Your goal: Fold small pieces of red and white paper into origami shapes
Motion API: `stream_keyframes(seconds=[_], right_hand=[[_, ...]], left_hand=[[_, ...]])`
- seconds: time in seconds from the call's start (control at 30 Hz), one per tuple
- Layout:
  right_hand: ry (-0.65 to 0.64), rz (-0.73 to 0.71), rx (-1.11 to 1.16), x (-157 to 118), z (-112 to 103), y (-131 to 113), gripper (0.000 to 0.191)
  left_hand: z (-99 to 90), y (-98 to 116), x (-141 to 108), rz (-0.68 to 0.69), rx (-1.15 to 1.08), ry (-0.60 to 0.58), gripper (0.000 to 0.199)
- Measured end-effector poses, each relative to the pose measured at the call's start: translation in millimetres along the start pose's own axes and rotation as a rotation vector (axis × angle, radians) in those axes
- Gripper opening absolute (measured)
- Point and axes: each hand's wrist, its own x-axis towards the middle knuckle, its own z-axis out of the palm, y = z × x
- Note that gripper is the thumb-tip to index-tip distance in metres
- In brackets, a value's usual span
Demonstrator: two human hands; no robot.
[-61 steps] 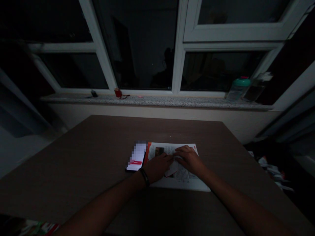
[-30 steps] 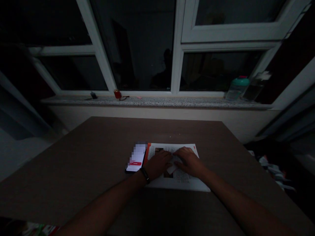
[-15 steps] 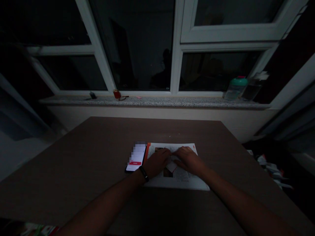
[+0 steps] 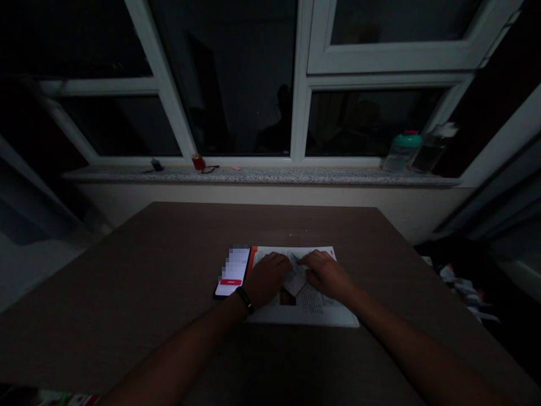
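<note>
A printed sheet or booklet with an orange left edge lies on the brown table. Over its middle is a small pale piece of folded paper, its lower corner pointing toward me. My left hand is closed on the paper's left side, fingers bent. From the right, my right hand pinches the paper's upper right side. A dark band is around my left wrist. Left of the booklet, a phone with a lit screen lies flat.
Behind the table, a speckled windowsill bears a red item, a small dark bottle, a teal-lidded container and a clear bottle. Crumpled white items lie beyond the table's right edge.
My hands have moved slightly apart at the fingertips, and more of the folded paper shows between them. The view has shifted a little.
</note>
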Motion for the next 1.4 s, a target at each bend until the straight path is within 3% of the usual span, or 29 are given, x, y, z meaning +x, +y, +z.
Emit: stream_keyframes(seconds=[0.17,0.33,0.7,0.9,1.4], right_hand=[[-0.001,0.007,-0.029,-0.3,-3.1,0.8,0.033],[0.004,-0.012,-0.046,-0.6,-1.3,2.7,0.033],[-0.064,-0.102,-0.071,0.9,0.3,6.0,0.038],[-0.08,-0.168,-0.055,0.8,2.0,5.1,0.033],[-0.083,-0.16,0.007,0.8,-2.2,1.1,0.033]], left_hand=[[-4.3,1.6,-0.4,-0.052,0.034,0.059,0.017],[-4.1,1.0,-0.3,-0.07,0.051,0.03,0.012],[0.9,-2.9,-1.6,-0.063,0.043,-0.006,0.02],[2.8,-4.9,1.1,0.032,0.026,-0.034,0.023],[3.4,-5.8,-2.7,0.008,0.028,-0.04,0.028]])
